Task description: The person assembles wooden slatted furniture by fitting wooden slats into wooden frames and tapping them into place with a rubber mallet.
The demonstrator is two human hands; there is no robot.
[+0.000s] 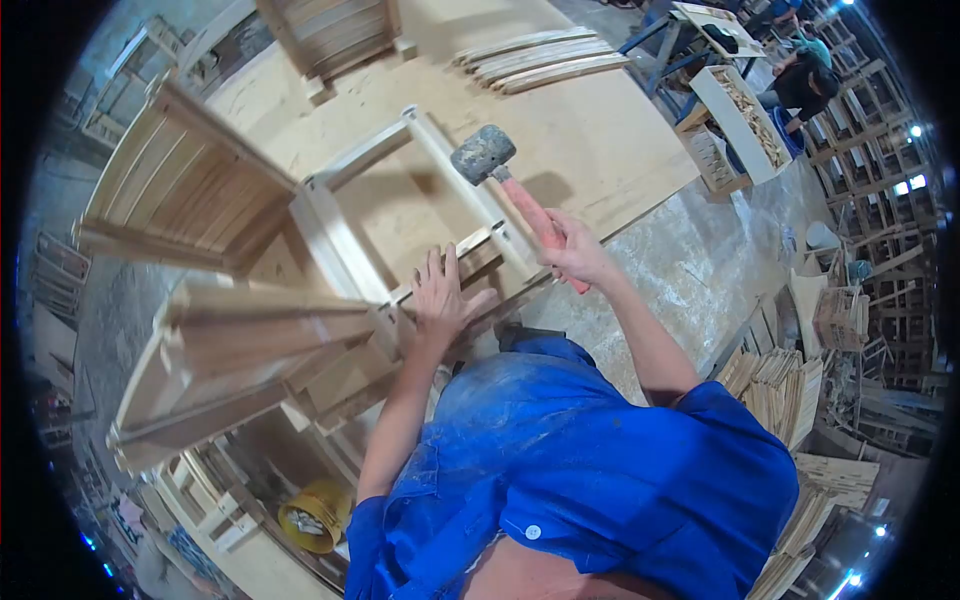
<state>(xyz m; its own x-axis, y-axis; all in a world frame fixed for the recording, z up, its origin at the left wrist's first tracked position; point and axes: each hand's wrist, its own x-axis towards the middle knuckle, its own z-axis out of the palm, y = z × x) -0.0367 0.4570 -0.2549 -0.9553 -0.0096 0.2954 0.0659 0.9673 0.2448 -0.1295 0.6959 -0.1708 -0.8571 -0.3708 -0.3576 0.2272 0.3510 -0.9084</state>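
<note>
My right hand (pixel 577 250) is wrapped round the red handle of a mallet (pixel 483 154), whose dark grey head is raised above the frame's right side. My left hand (pixel 440 292) lies with its fingers spread on the near rail of a pale wooden frame (pixel 350 236). This frame rests on a plywood-topped table (pixel 600 150) and joins a slatted wooden panel (pixel 180 175) at the left. Another slatted piece (pixel 250 340) stands nearer, left of my left hand.
Curved wooden slats (pixel 545 58) lie at the table's far side, near another slatted piece (pixel 335 30). A yellow bucket (pixel 314 516) is at lower left. A person (pixel 803 88) bends beside a box of wood pieces (pixel 740 120) at upper right. Wood stacks (pixel 775 390) stand right.
</note>
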